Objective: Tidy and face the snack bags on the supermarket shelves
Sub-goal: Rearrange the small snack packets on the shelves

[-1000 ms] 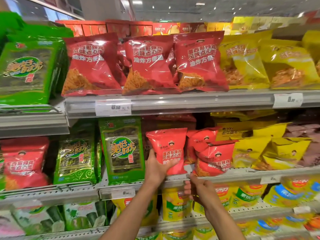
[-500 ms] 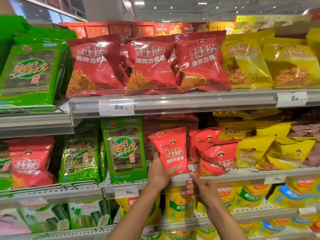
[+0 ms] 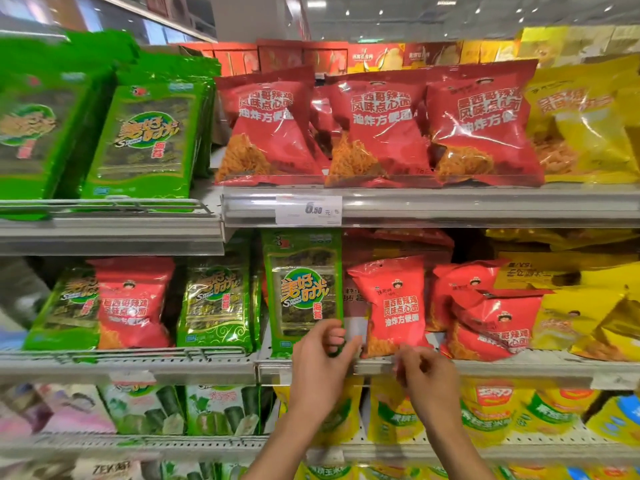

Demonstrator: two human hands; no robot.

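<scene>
A small red noodle-snack bag [image 3: 391, 306] stands upright and faces front on the middle shelf [image 3: 519, 370]. Left of it stands a green seaweed pack [image 3: 301, 289]. My left hand [image 3: 320, 365] is at that pack's lower right corner, with its fingers curled round the edge. My right hand [image 3: 427, 379] is blurred at the shelf lip just under the red bag, fingers loosely curled and holding nothing I can see. To the right, more small red bags [image 3: 491, 323] lie tilted and overlapping.
Large red bags [image 3: 374, 129] and yellow bags [image 3: 581, 119] fill the top shelf above a price tag [image 3: 308, 210]. Green seaweed packs [image 3: 145, 140] stand at upper left. A stray red bag [image 3: 131, 303] sits among green packs at middle left. Crumpled yellow bags [image 3: 588, 317] are at right.
My left hand has let go of the red bag, which now stands on its own, and moved left to the green pack's corner. My right hand dropped slightly. The view shifted left.
</scene>
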